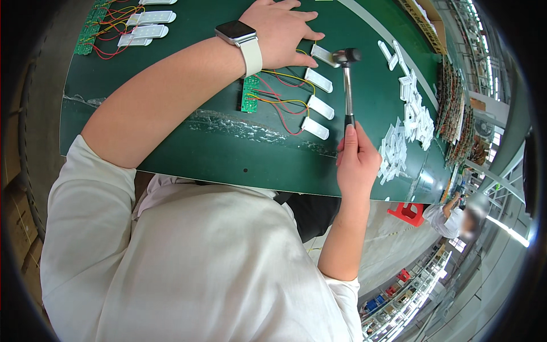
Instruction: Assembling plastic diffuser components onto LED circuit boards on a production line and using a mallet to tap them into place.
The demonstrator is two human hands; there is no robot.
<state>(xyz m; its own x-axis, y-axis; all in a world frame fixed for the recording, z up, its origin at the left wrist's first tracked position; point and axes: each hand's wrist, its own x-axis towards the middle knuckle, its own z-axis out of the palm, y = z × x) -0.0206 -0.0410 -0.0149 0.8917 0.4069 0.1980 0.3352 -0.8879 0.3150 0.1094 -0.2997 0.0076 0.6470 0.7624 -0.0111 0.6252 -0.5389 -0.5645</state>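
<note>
My right hand [358,159] grips the black handle of a small hammer [347,80] whose dark head hovers over the topmost white plastic module [325,55]. My left hand [282,34], with a white-strapped watch on the wrist, lies flat on the green table, fingers pressing beside that module. Three more white modules [319,80] lie in a column below it. Red and yellow wires join them to a small green circuit board [249,94].
The green table [171,137] carries another wired set of white modules and green boards [122,28] at the top left. A heap of loose white plastic parts [407,125] lies at the right. Racks of boards line the right edge; another person [456,219] sits beyond.
</note>
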